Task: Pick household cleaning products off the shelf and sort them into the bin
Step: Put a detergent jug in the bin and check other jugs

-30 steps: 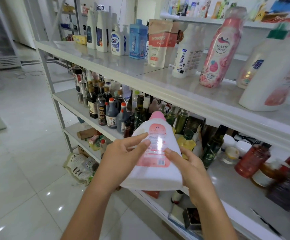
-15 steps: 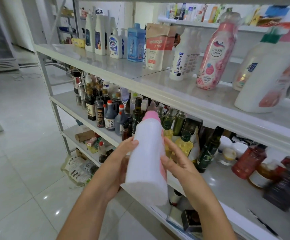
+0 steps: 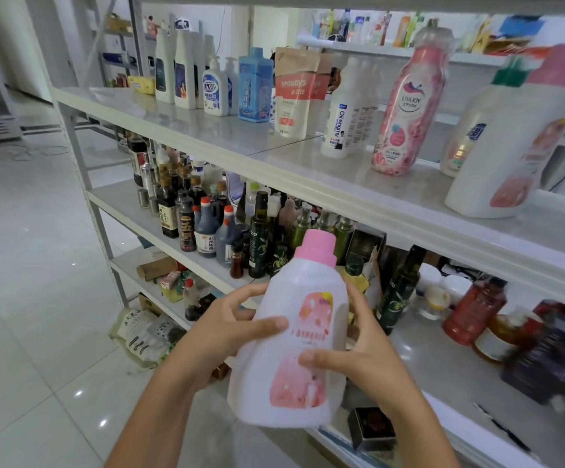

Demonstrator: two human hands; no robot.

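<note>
While the left hand (image 3: pixel 222 336) grips the white bottle (image 3: pixel 308 285), the right hand (image 3: pixel 365 363) clasps its other side.

matt white plastic bottle (image 3: pixel 294 349), glossy tiled floor (image 3: pixel 37 332)

Both hands hold a white detergent bottle (image 3: pixel 294 349) with pink cap upright before the white shelf (image 3: pixel 358 197): left hand (image 3: pixel 227 336) and right hand (image 3: pixel 362 352) grip its sides, thumbs across the label.

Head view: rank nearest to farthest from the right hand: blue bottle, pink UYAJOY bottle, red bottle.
1. Red bottle, middle shelf, right of the right hand.
2. Pink UYAJOY bottle, upper shelf, above.
3. Blue bottle, upper shelf, far left.
</note>
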